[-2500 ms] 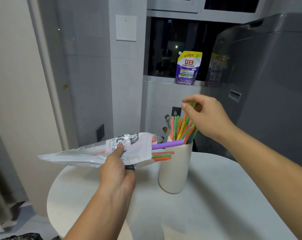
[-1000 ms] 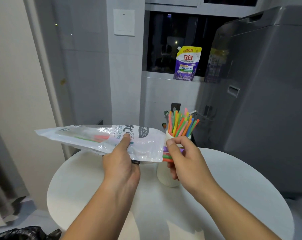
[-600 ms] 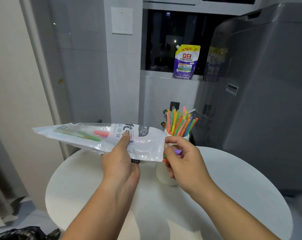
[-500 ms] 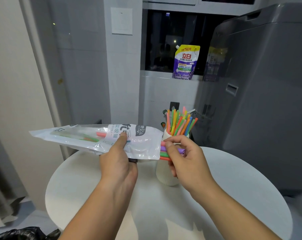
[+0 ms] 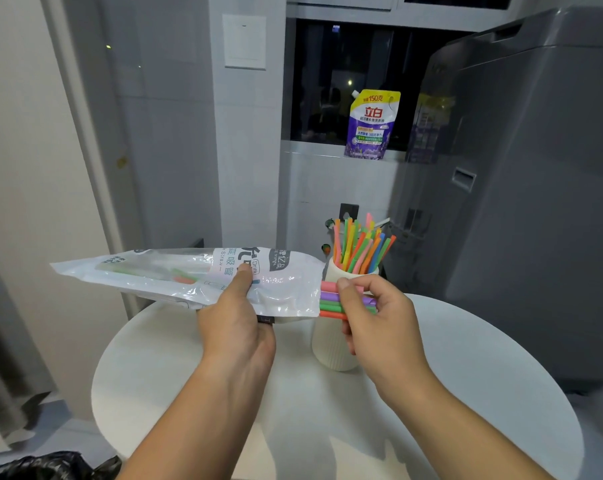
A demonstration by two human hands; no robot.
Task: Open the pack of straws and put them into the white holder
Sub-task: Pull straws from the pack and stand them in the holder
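Observation:
My left hand grips the clear plastic straw pack, held level above the table with its open end pointing right. Several coloured straws stick out of that end, and my right hand pinches them between thumb and fingers. Right behind stands the white ribbed holder on the round white table, with several coloured straws upright in it. My right hand covers part of the holder's front.
A grey washing machine fills the right side, close behind the table. A purple detergent pouch stands on the window ledge. A black bag lies on the floor at the lower left. A curtain hangs at the left.
My right hand left the holder, came down to the pack's open end and closed on the protruding straws. They now stick out a little farther. The pack has levelled out in my left hand.

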